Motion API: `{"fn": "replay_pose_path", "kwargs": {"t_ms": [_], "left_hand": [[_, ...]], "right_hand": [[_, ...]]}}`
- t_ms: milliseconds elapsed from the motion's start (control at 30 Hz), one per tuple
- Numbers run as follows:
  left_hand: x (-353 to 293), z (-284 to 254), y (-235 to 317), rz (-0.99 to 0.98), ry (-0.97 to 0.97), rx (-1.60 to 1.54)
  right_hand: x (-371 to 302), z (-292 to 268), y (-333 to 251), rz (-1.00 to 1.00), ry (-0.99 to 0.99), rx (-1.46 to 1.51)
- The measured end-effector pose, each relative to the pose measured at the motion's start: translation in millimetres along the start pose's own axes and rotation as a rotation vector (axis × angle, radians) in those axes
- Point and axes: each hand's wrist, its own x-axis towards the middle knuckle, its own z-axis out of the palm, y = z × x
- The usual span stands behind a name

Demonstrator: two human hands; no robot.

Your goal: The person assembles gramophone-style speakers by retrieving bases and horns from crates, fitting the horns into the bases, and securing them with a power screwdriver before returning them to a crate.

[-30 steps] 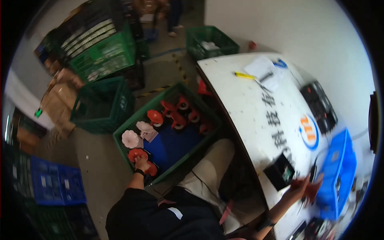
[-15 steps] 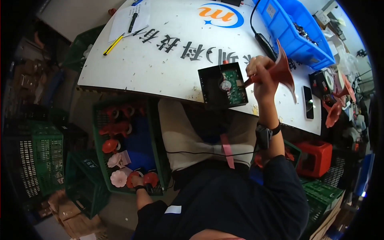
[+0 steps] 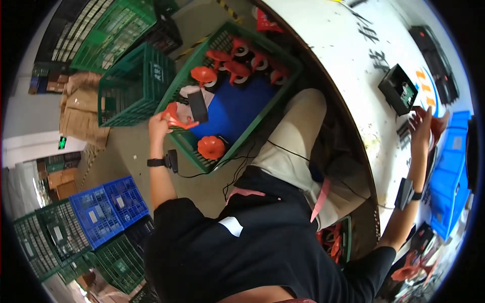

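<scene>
Evidently both hands are busy, spread far apart on either side of the lap. On the left, the left hand (image 3: 158, 126) has its fingers drawn narrow on the left edge of a red horn (image 3: 177, 117), shaped like a flower. The horn lies directly at the fingertips and extends to the right of them, at the left end of a green crate (image 3: 260, 119). Just right of that horn is a dark block (image 3: 198, 106); whether the two are joined, I cannot tell. Pale pink pieces (image 3: 207, 96) show behind the block, partly hidden by it.

Below the held horn, well clear of the fingers, a second red horn (image 3: 211, 147) sits face up in the crate's near corner. More red horns (image 3: 237, 70) crowd the far end, and a blue sheet (image 3: 235, 103) covers the crate's bottom between.

Over the white desk (image 3: 348, 50), the right hand (image 3: 420, 129) has its fingers curled around a dark red horn (image 3: 438, 126), which pokes out on the hand's right side; the exact grip is partly hidden. Just above these fingers stands a black box (image 3: 399, 90), uncovered, with a green circuit board (image 3: 407, 93) inside. A blue bin (image 3: 452, 171) is close beside the dark red horn, on its lower right.
</scene>
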Motion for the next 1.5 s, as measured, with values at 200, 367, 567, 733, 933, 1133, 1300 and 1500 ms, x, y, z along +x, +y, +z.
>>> {"fn": "replay_pose_path", "kwargs": {"t_ms": [200, 367, 567, 733, 933, 1133, 1300, 1500], "left_hand": [[-75, -54, 95, -0.020, -0.115, -0.730], [-144, 3, 221, 0.170, -0.740, -1.012], [-182, 79, 316, 0.496, -1.290, -0.444], [-190, 127, 342, 0.541, -1.565, -0.215], [-202, 77, 369, 0.650, -1.266, -0.103], [-282, 24, 378, 1.460, -0.437, -0.380], [-346, 61, 403, 1.733, -0.589, -0.776], [-251, 163, 515, 1.907, -0.325, -0.546]], "right_hand": [[-108, -8, 6, -0.183, -0.215, -0.231], [-242, 88, -42, -0.526, -0.611, -0.265], [-245, 84, -66, -0.688, -0.733, -0.369], [-253, 69, -29, -0.285, -1.105, -0.329], [-290, 45, -30, -0.469, -0.905, -0.554], [-297, 19, 4, -0.463, 0.072, -0.378], [-270, 9, -1, -0.438, 0.224, -0.010], [-275, -46, 17, -0.131, 0.043, 0.804]]}}
